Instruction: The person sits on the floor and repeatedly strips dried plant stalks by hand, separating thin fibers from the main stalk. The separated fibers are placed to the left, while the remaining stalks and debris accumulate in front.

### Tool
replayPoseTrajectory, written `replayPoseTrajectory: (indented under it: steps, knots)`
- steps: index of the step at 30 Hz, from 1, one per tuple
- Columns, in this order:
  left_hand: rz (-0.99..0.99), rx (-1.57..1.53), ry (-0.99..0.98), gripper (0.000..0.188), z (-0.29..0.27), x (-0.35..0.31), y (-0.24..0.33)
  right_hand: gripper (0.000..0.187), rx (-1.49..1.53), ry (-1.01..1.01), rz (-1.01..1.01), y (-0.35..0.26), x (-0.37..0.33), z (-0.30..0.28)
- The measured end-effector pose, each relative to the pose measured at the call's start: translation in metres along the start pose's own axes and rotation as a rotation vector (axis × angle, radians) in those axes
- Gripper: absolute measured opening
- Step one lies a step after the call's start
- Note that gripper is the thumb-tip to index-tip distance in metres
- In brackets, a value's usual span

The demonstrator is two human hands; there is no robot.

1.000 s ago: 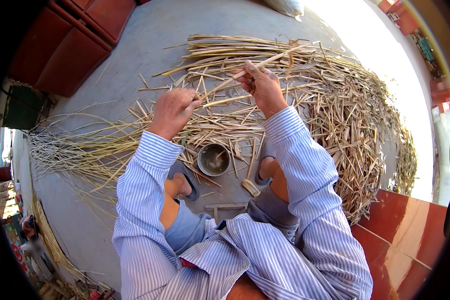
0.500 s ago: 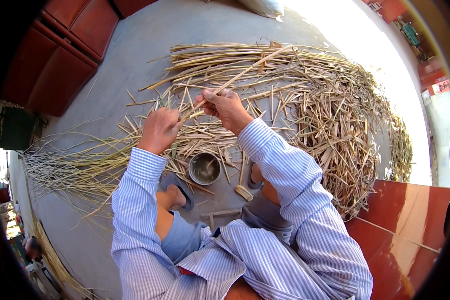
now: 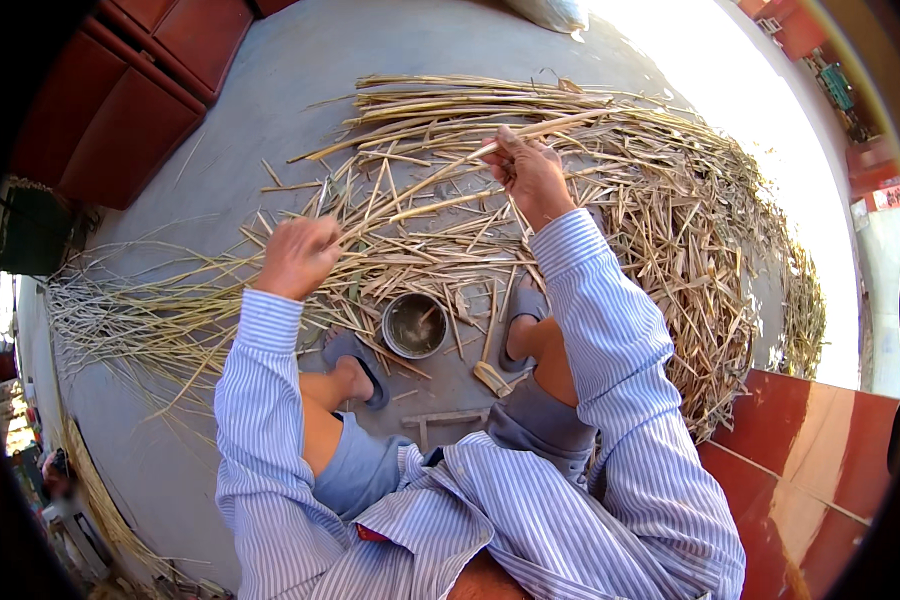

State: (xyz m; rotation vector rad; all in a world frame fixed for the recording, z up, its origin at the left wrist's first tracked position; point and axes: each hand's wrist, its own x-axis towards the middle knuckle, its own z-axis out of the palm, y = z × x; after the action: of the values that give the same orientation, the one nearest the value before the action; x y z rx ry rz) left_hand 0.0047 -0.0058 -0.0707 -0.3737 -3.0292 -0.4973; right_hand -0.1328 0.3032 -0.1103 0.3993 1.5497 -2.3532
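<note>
Presently, in the head view: holds a pale stalk (image 3: 560,124) in the right hand (image 3: 528,175), pinched between thumb and bent fingers, nearly closed around it, above the scattered cut stalks (image 3: 420,247). Slants upward to the right, past the knuckles, toward the long stalk bundle (image 3: 450,100); at the lower left, becomes hard to separate from the background. Appears, by judgement, to be at the step of working a single stalk between both hands. Probably calls next for a secure pinch at right and a controlled, well-placed left grasp. Reaches well forward at right, wrist raised and fingers turned leftward. Sits lower and nearer the body at left, with the left hand (image 3: 298,256) well apart from the right, loosely curled and blurred at the fingertips; cannot tell whether gripping anything there.
</note>
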Motion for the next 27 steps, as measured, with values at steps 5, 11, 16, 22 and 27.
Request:
replayPoseTrajectory:
  steps: [5, 11, 16, 22, 27]
  knots:
    - [-0.053, -0.279, 0.122, 0.019, 0.012, 0.029, 0.041, 0.021, 0.031, -0.098, 0.023, 0.009, -0.023, 0.029]
    - [-0.121, -0.233, -0.001, 0.019, -0.002, 0.020, 0.035, 0.016, 0.160, -0.015, -0.041, -0.021, 0.008, -0.016]
    - [-0.136, -0.242, 0.040, 0.019, -0.009, 0.014, 0.034, 0.017, 0.134, -0.035, -0.125, -0.025, 0.004, -0.023]
    - [-0.163, -0.234, 0.019, 0.018, -0.016, 0.014, 0.031, 0.023, 0.232, -0.012, -0.126, -0.041, 0.014, -0.047]
    - [-0.084, -0.153, 0.025, 0.018, -0.002, 0.027, 0.040, 0.034, -0.047, -0.378, 0.158, 0.003, -0.036, 0.032]
